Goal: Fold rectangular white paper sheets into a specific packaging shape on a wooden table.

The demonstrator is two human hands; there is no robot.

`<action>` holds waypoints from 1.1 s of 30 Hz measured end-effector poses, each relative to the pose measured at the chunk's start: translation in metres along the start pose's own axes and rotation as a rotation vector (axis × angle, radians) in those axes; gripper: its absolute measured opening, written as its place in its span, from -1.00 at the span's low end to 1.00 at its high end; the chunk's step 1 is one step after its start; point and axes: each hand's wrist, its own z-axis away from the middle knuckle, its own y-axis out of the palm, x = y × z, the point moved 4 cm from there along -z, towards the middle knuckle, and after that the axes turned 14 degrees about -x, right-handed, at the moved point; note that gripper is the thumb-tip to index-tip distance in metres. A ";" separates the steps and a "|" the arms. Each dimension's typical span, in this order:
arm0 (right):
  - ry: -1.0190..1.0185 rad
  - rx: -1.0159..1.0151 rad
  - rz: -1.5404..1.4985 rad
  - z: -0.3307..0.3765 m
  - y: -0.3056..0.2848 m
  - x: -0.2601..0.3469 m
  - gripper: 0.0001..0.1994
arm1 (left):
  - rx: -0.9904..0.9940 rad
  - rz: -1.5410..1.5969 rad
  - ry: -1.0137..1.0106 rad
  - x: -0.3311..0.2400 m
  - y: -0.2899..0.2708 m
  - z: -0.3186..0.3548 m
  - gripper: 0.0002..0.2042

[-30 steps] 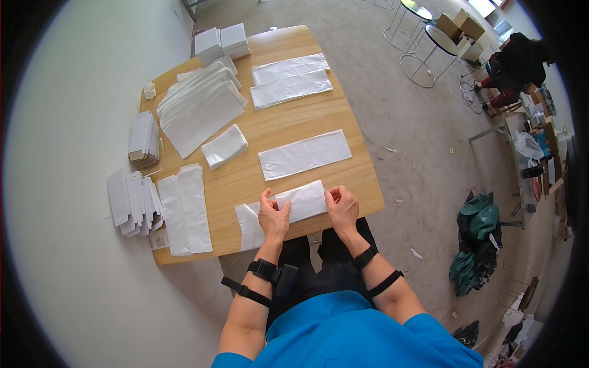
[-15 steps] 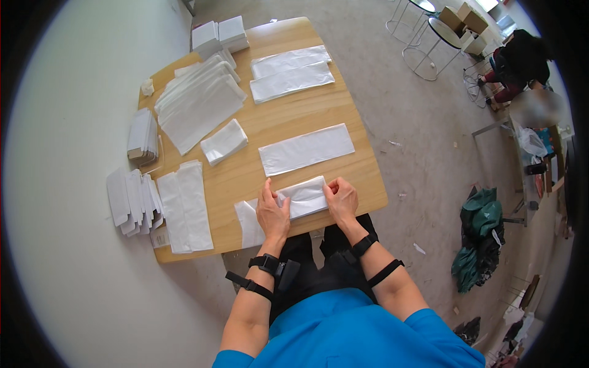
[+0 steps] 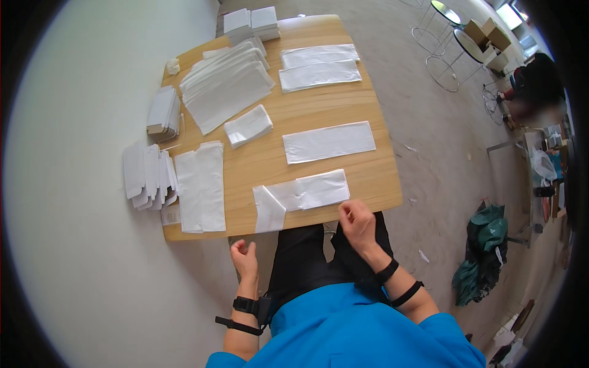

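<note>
A folded white plastic sleeve (image 3: 323, 189) lies at the table's near edge. Its left end forms a slanted flap (image 3: 269, 210) that reaches the edge, joined by a thin translucent stretch. My right hand (image 3: 358, 224) hovers by the sleeve's near right corner, fingers curled in, with nothing visible in them. Off the table's front edge, my left hand (image 3: 245, 261) is raised with thumb and forefinger apart, apparently empty. A flat white sleeve (image 3: 329, 142) rests just beyond the folded one.
Two more sleeves (image 3: 320, 76) lie farther back. At left are fanned white sheets (image 3: 228, 88), a small folded stack (image 3: 248, 126), long sleeves (image 3: 201, 187), and white folded cartons (image 3: 149, 175). Small white boxes (image 3: 251, 24) stand at the far edge. A person (image 3: 537, 86) sits at far right.
Both hands have let go of the folded sleeve. My left hand has drawn back left and off the table; my right has pulled slightly toward me. The view has shifted a little.
</note>
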 end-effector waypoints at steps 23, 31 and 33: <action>-0.570 0.448 0.000 0.057 0.033 0.114 -0.19 | 0.703 0.550 -0.390 -0.140 0.020 0.021 -0.75; -0.120 -0.040 -0.101 0.016 0.033 0.082 -0.75 | 0.518 0.685 -0.001 -0.189 0.037 0.015 -0.60; 0.345 0.108 -0.257 -0.002 0.021 0.050 -0.68 | 0.456 0.555 0.141 -0.185 0.039 0.015 -0.61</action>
